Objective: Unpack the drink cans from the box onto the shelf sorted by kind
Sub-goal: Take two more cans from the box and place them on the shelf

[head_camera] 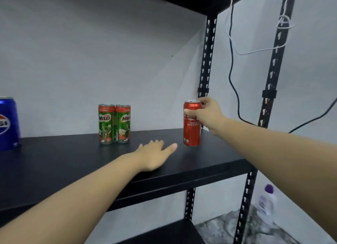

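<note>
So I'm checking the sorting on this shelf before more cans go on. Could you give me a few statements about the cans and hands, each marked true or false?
1. The right hand grips the red can near its top. True.
2. The two Milo cans stand upright side by side. True.
3. The left hand holds a Milo can. False: it lies open and empty on the black shelf, in front of the cans.
4. The blue Pepsi can stands between the Milo cans and the red can. False: it is at the far left edge of the view.
5. The red can lies on its side. False: it stands upright on the shelf.
</note>
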